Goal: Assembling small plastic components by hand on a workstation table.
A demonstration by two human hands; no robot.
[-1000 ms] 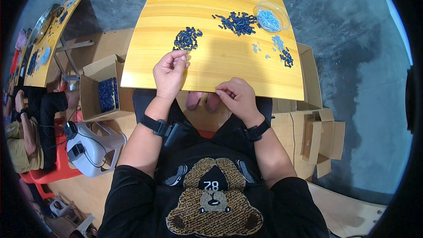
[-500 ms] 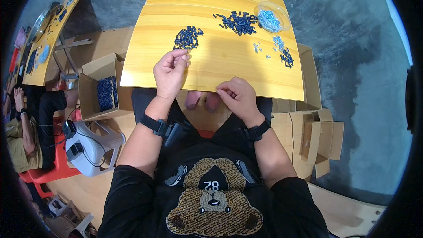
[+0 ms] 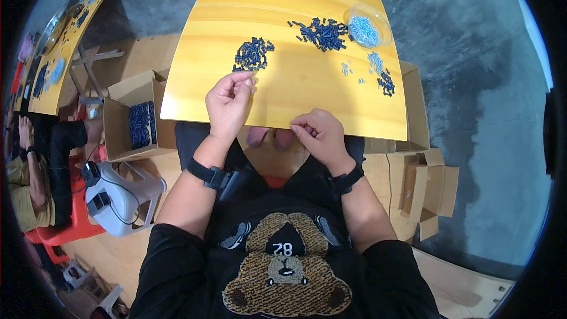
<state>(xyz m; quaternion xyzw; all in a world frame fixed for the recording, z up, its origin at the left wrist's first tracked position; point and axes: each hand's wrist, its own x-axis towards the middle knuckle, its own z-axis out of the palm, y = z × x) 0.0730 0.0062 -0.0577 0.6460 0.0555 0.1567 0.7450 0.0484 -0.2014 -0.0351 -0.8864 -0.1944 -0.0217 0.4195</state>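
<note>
nearby, small dark blue pieces (image 3: pixel 253 54) lie heaped beyond left hand (image 3: pixel 229 103).

Cardboard box (image 3: pixel 127 119) — white stool (image 3: pixel 121 198)

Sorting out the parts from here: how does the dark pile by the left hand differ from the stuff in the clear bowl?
The dark blue pile lies loose on the yellow table; the pale silvery pieces sit inside the clear bowl. The pile is near the left hand, the bowl far right. Both are small parts.
</note>
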